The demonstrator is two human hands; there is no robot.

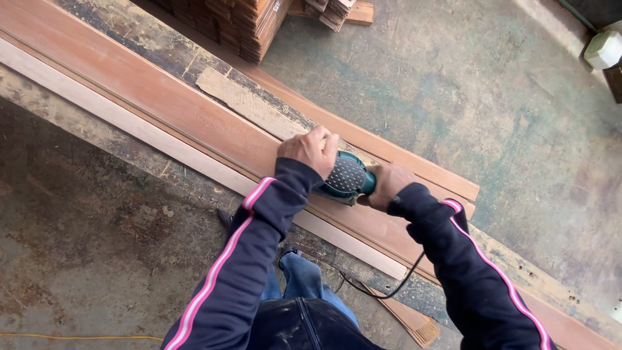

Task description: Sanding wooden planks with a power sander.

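Observation:
A teal electric sander (346, 178) rests on a long reddish-brown wooden board (162, 104) that runs diagonally from upper left to lower right. My left hand (310, 149) presses down on the sander's front top. Gripping its rear handle is my right hand (387, 183). A black power cord (382, 290) trails down from the sander toward my legs. Both arms wear dark sleeves with pink stripes.
A paler strip (129, 126) edges the board's near side. A worn flat piece (249, 104) lies on the bench behind it. Stacked timber (240, 26) stands at the top. A white object (606, 50) sits at upper right. Stained concrete floor (453, 84) surrounds everything; a yellow cord (78, 337) crosses lower left.

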